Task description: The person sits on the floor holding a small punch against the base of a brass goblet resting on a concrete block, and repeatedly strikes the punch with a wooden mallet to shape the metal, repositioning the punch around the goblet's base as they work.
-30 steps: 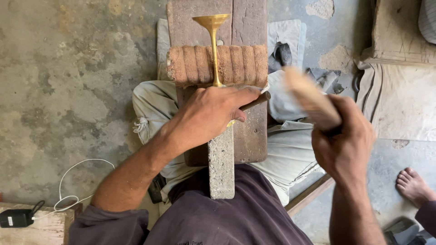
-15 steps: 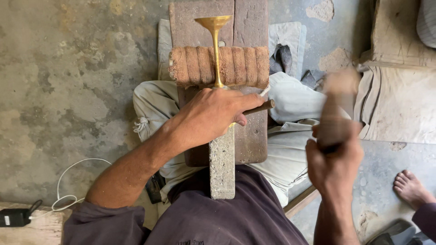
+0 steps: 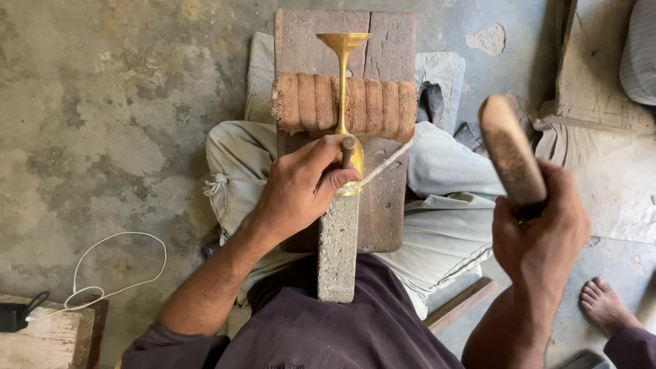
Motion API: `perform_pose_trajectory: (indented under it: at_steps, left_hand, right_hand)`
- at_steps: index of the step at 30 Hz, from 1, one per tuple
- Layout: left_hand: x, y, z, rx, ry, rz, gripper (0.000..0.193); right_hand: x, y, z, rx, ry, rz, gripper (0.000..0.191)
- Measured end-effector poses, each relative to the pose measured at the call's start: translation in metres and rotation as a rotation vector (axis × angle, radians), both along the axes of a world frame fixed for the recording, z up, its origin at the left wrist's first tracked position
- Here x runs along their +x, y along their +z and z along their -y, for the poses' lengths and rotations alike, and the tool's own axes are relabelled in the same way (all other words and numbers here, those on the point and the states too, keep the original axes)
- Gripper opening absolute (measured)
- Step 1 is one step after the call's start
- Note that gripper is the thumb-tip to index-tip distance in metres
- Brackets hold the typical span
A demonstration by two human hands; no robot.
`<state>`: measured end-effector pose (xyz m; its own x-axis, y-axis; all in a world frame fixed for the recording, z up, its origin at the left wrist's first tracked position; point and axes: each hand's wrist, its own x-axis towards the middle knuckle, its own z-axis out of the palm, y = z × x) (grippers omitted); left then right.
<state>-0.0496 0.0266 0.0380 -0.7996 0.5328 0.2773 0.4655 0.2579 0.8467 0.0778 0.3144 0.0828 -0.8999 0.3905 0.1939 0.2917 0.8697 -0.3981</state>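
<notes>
- the left hand is clamping a punch tool onto the brass goblet, which is lying steadied across the rope-wrapped roll.
- the right hand is gripping a wooden mallet, lifted for striking.

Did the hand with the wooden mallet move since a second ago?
Yes. The right hand swung the wooden mallet out to the right, away from the wooden board and gold goblet.

Goblet lies across rope roll on plank. Left hand on goblet's near end, atop stone bar. Right hand w/ mallet to the right, well apart.
</notes>
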Motion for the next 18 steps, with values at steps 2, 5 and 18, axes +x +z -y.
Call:
perform_pose_trajectory:
  at_steps: [2, 5, 18]
  left_hand:
    - [-0.001, 0.001, -0.001, -0.045, -0.005, -0.009, 0.038]
    - [-0.003, 0.002, -0.002, -0.089, -0.004, -0.023, 0.045]
    - [0.035, -0.014, -0.001, 0.115, 0.298, 0.162, 0.024]
  right_hand:
    - [-0.01, 0.018, 0.003, -0.13, -0.038, -0.025, 0.04]
    - [-0.029, 0.044, 0.018, -0.398, 0.079, -0.221, 0.042]
    - [-0.095, 0.132, 0.073, 0.852, 0.662, 0.018, 0.029]
